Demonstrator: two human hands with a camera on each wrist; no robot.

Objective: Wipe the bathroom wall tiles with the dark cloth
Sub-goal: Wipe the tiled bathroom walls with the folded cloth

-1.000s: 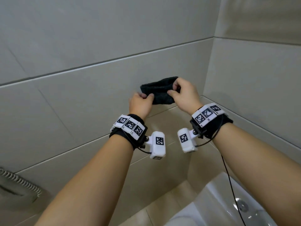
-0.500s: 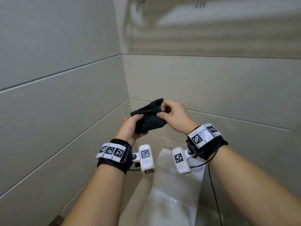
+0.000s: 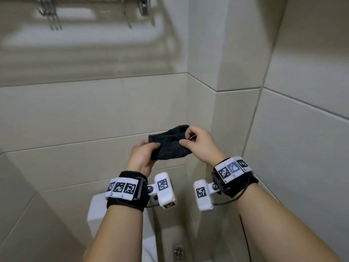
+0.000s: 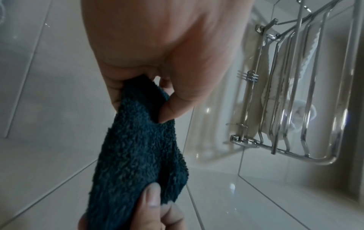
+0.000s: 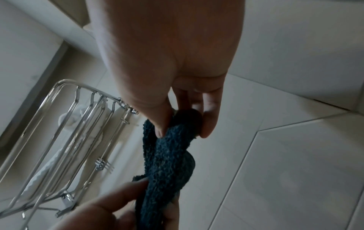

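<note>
We record both forearms raised in front of the chest, wrists level, each carrying a black strap with printed marker tags and a white camera unit. The left hand [image 3: 142, 156] is turned palm inward with its back toward the head camera; its thumb and curled fingers pinch the left end of the dark cloth [image 3: 169, 143]. In the left wrist view the thumb tip presses into the pile while the fingers close behind the fabric. The right hand [image 3: 198, 143] sits slightly higher and to the right. Its thumb and forefinger pinch the upper right corner of the same cloth, the remaining fingers curled loosely beneath. The right wrist view confirms the cloth end gripped between thumb and fingers.

We note the cloth is held in the air between the two hands, in front of the wall tiles [image 3: 85, 114] and apart from them; no part of it touches the wall. It is a small terry piece, dark blue-black, with a looped, fuzzy pile. It appears folded or bunched into a thick band, sagging a little below the grip points, with soft uneven edges.

The tiles are large, pale beige and glossy, with thin grout lines. A chrome wire rack [image 4: 291, 96] is fixed to the wall above, holding a white item we cannot identify. A white toilet cistern [image 3: 96, 214] stands below the left forearm, and a floor drain [image 3: 178, 252] lies beneath.
</note>
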